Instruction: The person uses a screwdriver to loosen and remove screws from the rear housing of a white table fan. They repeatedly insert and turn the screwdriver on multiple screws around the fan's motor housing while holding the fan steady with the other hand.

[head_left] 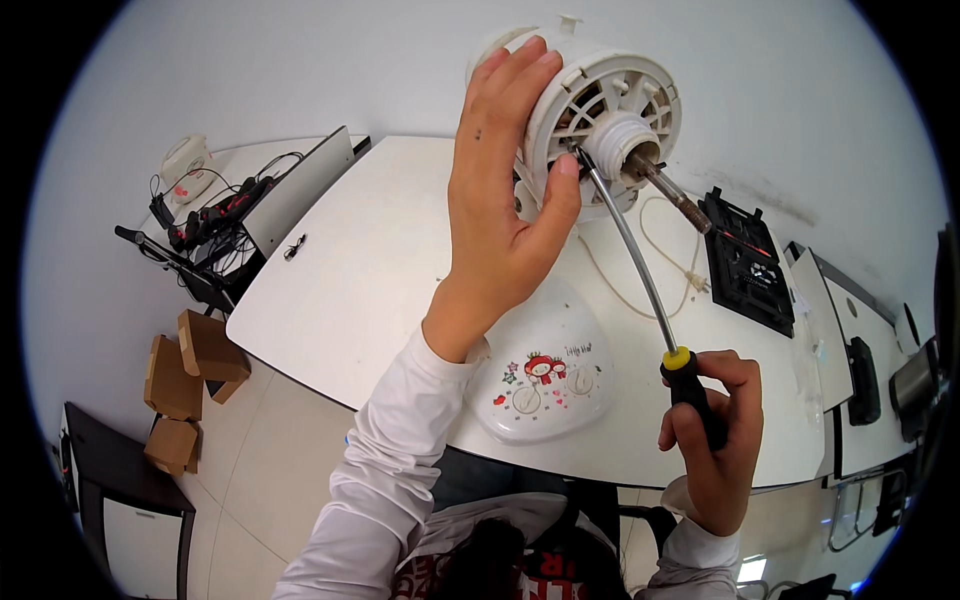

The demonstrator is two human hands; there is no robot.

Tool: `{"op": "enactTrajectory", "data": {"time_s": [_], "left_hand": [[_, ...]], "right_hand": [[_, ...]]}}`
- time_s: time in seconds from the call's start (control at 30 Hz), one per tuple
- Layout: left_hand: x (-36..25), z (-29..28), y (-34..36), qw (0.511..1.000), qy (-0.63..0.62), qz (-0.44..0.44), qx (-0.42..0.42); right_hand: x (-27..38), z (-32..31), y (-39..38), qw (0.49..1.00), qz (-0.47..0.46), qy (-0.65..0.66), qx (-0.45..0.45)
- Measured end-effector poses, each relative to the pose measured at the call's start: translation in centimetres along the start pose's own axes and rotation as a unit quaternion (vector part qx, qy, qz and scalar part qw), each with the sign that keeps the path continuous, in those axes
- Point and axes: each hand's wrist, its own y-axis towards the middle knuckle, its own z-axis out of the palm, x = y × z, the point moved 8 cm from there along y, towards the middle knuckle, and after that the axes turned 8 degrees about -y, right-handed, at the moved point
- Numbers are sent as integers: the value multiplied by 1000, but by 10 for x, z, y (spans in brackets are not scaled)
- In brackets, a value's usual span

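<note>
Our left hand (505, 190) grips the white motor housing (618, 133), our right (735, 425) the screwdriver (652, 297): we should press straight, thumb clear.

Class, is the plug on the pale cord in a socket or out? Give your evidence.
Out. The plug lies loose on the white table, with no socket around it.

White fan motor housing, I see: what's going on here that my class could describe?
A person's left hand holds the side of a white fan motor housing, its metal shaft pointing toward the picture's lower right. The right hand grips a black screwdriver with a yellow collar, its tip at the housing's slotted face; exact contact is unclear. A printed white fan base is on the table.
</note>
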Motion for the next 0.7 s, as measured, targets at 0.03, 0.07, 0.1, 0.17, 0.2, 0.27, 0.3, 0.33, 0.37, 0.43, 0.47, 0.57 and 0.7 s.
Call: {"op": "enactTrajectory", "data": {"time_s": [0.03,0.07,0.1,0.17,0.2,0.27,0.3,0.33,0.37,0.43,0.47,0.57,0.7], "left_hand": [[0,-1,0,1000,1,-1,0],[1,-1,-1,1000,1,-2,-1],[2,-2,-2,1000,1,-3,-3],[2,-1,-2,1000,-1,-2,-3],[2,-1,-2,1000,-2,-1,-3],[2,-1,-2,1000,-5,-2,-5],[2,0,-3,1000,-5,-3,-6],[3,0,-3,1000,-5,-3,-7],[2,0,-3,1000,-3,-2,-7],[2,0,-3,1000,1,-2,-6],[3,0,-3,1000,-3,-1,-5],[3,-1,-3,1000,-11,1,-3],[4,0,-3,1000,-16,-1,-4]], "right_hand": [[-1,1,1,1000,4,1,-1],[-2,2,1,1000,-1,-1,0],[-3,2,1,1000,-6,-4,2],[-3,1,-1,1000,-9,-6,-1],[-2,0,-1,1000,-7,-7,-5],[-2,0,-1,1000,-13,-20,-7],[-2,-1,-1,999,-21,-32,-4],[-2,-1,0,999,-29,-43,-1],[-3,-1,0,999,-27,-39,0],[-5,-1,-1,999,-22,-30,1],[-5,-1,-1,999,-23,-30,-2],[-4,0,-1,999,-22,-28,-5],[-6,1,-1,999,-22,-23,-5]]}}
